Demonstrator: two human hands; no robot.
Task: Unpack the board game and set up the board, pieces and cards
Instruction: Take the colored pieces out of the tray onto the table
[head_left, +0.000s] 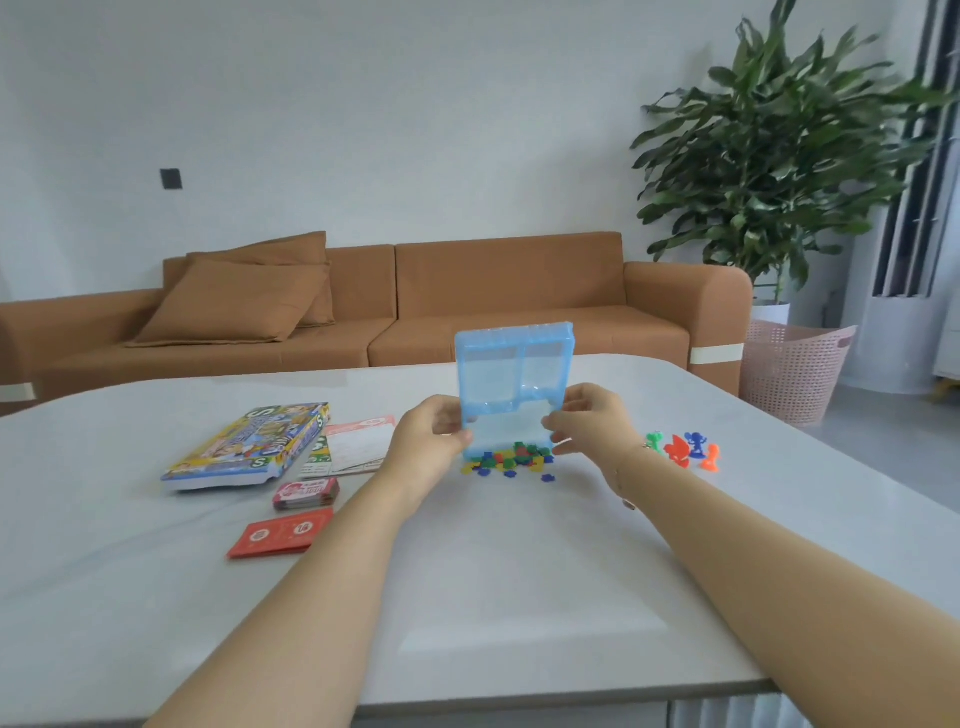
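1. Pale grey table (519, 597) fills most of the view, living room behind it. Both forearms reach out over it from the near edge.
2. Closest item on the table is a flat red card stack (280, 534) on the left side, and just past it sits a smaller, thicker deck of cards (306, 492) with red and white faces.
3. Past those, further left, the game box (249, 444) lies flat with its busy yellow and blue cover facing up. Right next to it there's a white sheet with a red header (361, 444), partly lying over something green and white that I can't make out.
4. Middle of the table: the left hand (428, 444) and right hand (592, 418) both grip a clear blue plastic tray (514, 374) by its lower side edges, fingers curled around it. The tray is held upright with its bottom edge down near the table.
5. Right under the tray's bottom edge is a little heap of small coloured tokens (511, 462), in blue, green, red and yellow, with a few blue ones scattered just in front.
6. Off to the right of the hands, four small plastic pawns (683, 449) stand close together: green, red, blue, orange.
7. Beyond the table is a brown sofa (493, 301) with two matching cushions (239, 296) on its left end.
8. Far right: a pink laundry basket (795, 369) on the floor and a big leafy plant (779, 156) in a white pot by the wall.
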